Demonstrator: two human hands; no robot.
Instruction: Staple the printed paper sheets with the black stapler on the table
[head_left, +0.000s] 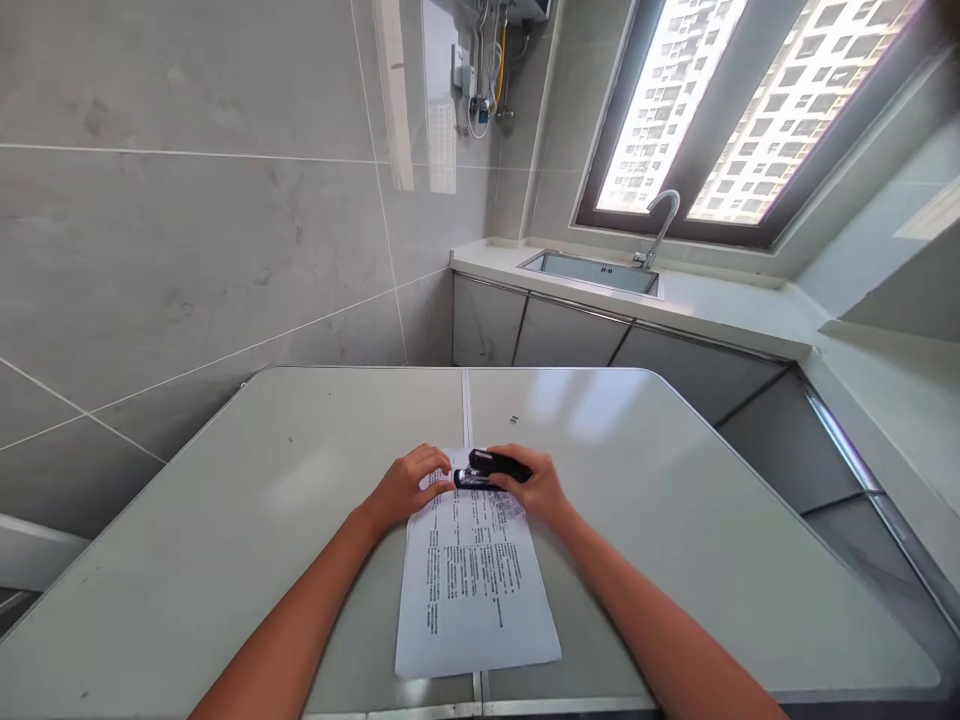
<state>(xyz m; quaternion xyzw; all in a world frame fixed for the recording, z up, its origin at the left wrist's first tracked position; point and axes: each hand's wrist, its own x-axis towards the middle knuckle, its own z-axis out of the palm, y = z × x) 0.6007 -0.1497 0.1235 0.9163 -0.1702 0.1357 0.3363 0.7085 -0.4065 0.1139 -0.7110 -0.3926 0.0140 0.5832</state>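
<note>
A black stapler [480, 472] lies across the far end of a printed sheet of paper [472, 620], its nose pointing left. My right hand [534, 485] is closed around the rear of the stapler, fingers over the top arm and thumb on the near side. At the stapler's nose, my left hand [411, 487] curves over the paper's far left edge, fingers bent and thumb apart from them. The left fingertips are close to the nose; whether they touch it or pinch the paper I cannot tell.
The paper rests on a pale table [300, 520] with a seam down its middle. Small dark bits [514, 419] lie beyond the stapler. A grey tiled wall [187, 250] runs along the left. Behind are a counter [720, 305], a sink [592, 270] and a faucet [664, 225].
</note>
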